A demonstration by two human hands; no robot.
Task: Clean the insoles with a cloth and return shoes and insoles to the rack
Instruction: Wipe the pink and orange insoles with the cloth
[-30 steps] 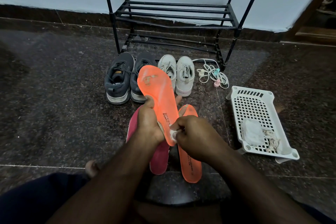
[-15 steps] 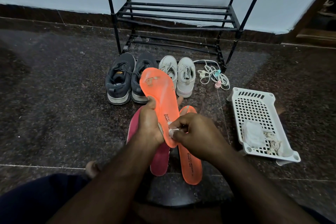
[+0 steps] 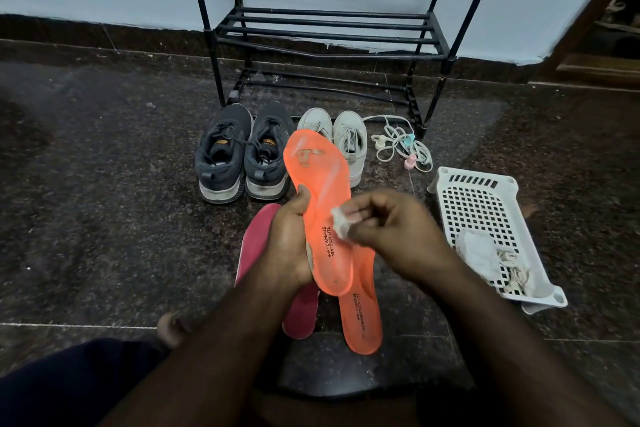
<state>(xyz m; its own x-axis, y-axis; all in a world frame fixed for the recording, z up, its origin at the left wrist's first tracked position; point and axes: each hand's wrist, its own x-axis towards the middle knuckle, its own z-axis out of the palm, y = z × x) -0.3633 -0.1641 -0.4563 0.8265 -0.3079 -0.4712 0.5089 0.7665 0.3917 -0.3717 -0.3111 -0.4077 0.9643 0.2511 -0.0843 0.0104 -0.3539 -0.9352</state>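
My left hand (image 3: 289,246) grips an orange insole (image 3: 320,191) by its left edge and holds it upright, toe end away from me. My right hand (image 3: 388,229) pinches a small white cloth (image 3: 341,224) against the insole's middle right. Under my hands a second orange insole (image 3: 362,315) and a pink insole (image 3: 258,239) lie flat on the floor. A dark grey pair of shoes (image 3: 242,156) and a white pair (image 3: 346,139) stand side by side in front of the black rack (image 3: 325,28).
A white perforated basket (image 3: 485,215) with white cloths in it lies at the right. A bundle of white laces or cord (image 3: 401,146) lies by the rack's right leg. My bare foot (image 3: 171,326) shows at lower left on the dark stone floor.
My right hand with the cloth has slid up the insole from its heel end toward the middle. My left hand keeps the same grip.
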